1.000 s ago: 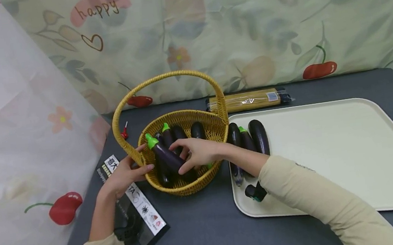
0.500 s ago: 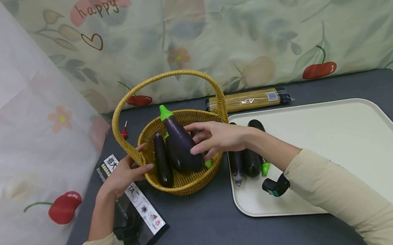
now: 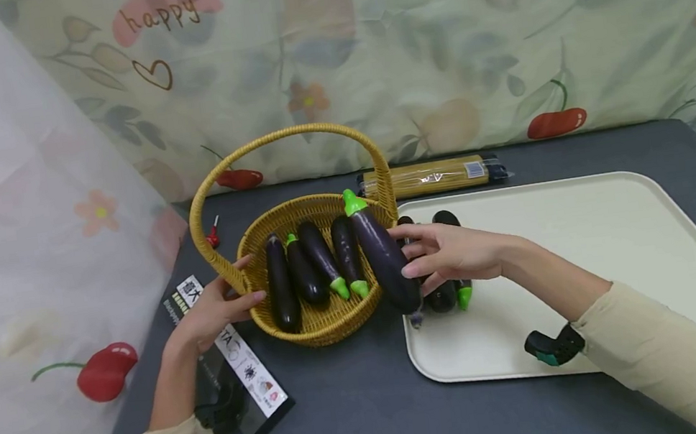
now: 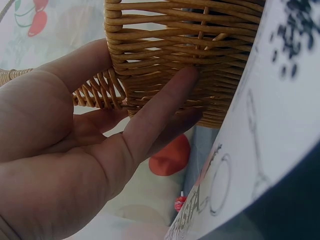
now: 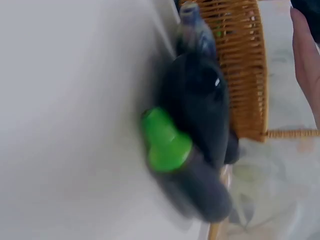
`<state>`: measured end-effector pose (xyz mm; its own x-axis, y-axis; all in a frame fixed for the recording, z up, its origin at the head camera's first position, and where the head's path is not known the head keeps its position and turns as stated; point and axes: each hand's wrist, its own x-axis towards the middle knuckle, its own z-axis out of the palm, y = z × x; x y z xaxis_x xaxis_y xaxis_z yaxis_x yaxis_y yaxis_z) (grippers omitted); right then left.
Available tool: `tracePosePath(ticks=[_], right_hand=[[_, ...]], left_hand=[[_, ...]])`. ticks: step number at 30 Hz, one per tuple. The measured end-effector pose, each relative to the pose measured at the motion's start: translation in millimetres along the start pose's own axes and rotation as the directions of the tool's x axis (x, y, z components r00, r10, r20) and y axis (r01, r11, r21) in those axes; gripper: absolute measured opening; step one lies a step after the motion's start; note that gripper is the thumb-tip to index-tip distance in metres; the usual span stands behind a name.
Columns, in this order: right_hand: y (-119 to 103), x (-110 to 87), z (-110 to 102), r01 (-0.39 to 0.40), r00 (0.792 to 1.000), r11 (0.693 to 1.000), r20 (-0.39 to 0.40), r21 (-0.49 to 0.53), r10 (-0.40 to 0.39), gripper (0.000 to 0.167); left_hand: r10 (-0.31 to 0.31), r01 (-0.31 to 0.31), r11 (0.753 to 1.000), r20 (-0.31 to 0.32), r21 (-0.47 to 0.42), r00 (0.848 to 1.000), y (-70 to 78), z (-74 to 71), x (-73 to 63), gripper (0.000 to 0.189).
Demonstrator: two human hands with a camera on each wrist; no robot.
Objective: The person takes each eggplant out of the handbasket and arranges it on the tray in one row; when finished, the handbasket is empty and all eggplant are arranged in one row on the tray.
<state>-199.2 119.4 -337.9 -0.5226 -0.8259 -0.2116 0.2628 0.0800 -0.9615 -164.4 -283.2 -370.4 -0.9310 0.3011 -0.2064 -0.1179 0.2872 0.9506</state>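
Observation:
My right hand (image 3: pixel 460 254) holds a dark purple eggplant (image 3: pixel 381 253) with a bright green cap, pinched between thumb and fingers. It hangs tilted over the gap between the wicker basket (image 3: pixel 320 336) and the tray. In the right wrist view only a dark end of this held eggplant (image 5: pixel 311 15) shows at the top right corner. My left hand (image 3: pixel 210 317) grips the basket's left side, its thumb and fingers about the base of the handle. Inside the basket lie several more eggplants (image 3: pixel 281 283). Others, such as the green-capped eggplant (image 5: pixel 195 180), lie at the tray's left end.
A cream tray (image 3: pixel 558 278) covers the table's right side. Behind it lies a packet of spaghetti (image 3: pixel 428 178). A black and white pasta box (image 3: pixel 253 373) lies under my left forearm. A small red object (image 3: pixel 213 233) sits left of the basket. Patterned cloth hangs behind.
My right hand has lifted the large eggplant out of the basket and carried it right, toward the tray. My left hand has stayed at the basket's side.

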Motion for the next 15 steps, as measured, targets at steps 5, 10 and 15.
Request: tracePosePath(ticks=[5,10,15], right_hand=[[12.0,-22.1,-10.2,-0.014,1.0,1.0,-0.012,0.011,0.014,0.083],[21.3,-45.8,-22.0,-0.016,0.999,1.0,-0.04,-0.015,0.016,0.079],[31.4,-67.8,-37.8,-0.026,0.994,0.999,-0.108,-0.03,0.023,0.075]], left_hand=[[-0.004,0.004,1.0,-0.003,0.001,1.0,-1.3,0.0,0.1,0.076],[0.0,0.0,1.0,-0.004,0.0,1.0,-0.8,-0.1,-0.1,0.076],[-0.002,0.002,1.0,-0.003,0.0,1.0,-1.0,-0.5,0.1,0.076]])
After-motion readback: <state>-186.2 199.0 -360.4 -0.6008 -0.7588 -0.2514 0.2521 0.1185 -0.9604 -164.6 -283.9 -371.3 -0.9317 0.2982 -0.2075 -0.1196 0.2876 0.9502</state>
